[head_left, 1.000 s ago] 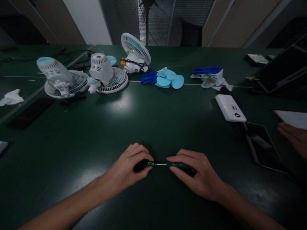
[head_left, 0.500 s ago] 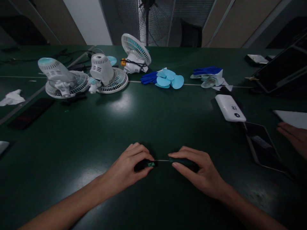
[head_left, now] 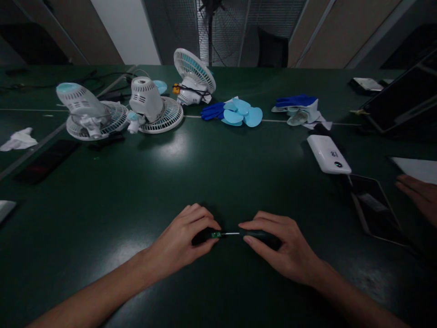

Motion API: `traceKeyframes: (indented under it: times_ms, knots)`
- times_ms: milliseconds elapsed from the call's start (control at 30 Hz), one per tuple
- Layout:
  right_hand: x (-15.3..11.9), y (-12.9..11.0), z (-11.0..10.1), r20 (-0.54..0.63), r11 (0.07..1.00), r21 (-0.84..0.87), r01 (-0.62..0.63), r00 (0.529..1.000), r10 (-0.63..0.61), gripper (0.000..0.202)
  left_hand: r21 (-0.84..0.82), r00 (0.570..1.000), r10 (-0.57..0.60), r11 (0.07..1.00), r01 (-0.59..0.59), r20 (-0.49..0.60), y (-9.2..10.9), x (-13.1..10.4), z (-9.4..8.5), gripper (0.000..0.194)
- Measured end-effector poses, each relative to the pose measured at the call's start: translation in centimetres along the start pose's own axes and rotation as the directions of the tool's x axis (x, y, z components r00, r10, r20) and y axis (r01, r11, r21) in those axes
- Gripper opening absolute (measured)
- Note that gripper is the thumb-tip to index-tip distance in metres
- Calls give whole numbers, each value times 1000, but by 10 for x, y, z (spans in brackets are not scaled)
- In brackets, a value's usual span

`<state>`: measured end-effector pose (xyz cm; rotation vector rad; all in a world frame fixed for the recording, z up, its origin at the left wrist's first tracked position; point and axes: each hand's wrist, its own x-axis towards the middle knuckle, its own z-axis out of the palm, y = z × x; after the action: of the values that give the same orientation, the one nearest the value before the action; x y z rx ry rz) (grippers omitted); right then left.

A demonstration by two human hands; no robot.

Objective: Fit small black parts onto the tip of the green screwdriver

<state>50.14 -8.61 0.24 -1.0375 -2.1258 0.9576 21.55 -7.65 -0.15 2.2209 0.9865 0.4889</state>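
At the near middle of the dark green table, my left hand (head_left: 191,234) grips a small green circuit board (head_left: 216,235), with a dark part behind it mostly hidden by the fingers. My right hand (head_left: 278,241) is closed round the dark handle of a screwdriver (head_left: 261,236). The thin metal shaft points left, and its tip meets or nearly meets the board's right end; exact contact is too small to tell.
White fans (head_left: 160,114) stand and lie at the back left. Light blue fan blades (head_left: 241,113) rest by blue gloves (head_left: 212,110). On the right are a white power bank (head_left: 328,154), a phone (head_left: 375,207) and another person's hand (head_left: 418,193).
The screwdriver's shaft has tilted to nearly level and shifted slightly towards the board, its left end a little lower. My left hand has hardly moved.
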Motion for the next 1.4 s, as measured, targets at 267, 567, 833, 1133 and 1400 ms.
traceKeyframes:
  times_ms: [267,567,833,1133,1400]
  knots:
    - [3,-5,2,5,996,86,24,1000,-24,23,26,1000,-8,1000,8,9,-1,1,1,18]
    - [-1,-2,-3,-28,996,85,-25,999,27,23,63,998,31,997,-35,56,1,-11,-1,26]
    - [-2,0,-4,-27,991,128,-40,999,43,23,223,967,-176,951,215,-181,-69,-41,-69,28]
    - [-1,-2,-4,-22,992,121,-37,999,40,23,281,760,-440,743,607,-478,-129,-77,-152,52]
    - [-1,0,-4,-14,994,100,-47,999,48,23,141,695,-600,708,692,-396,-139,-100,-170,83]
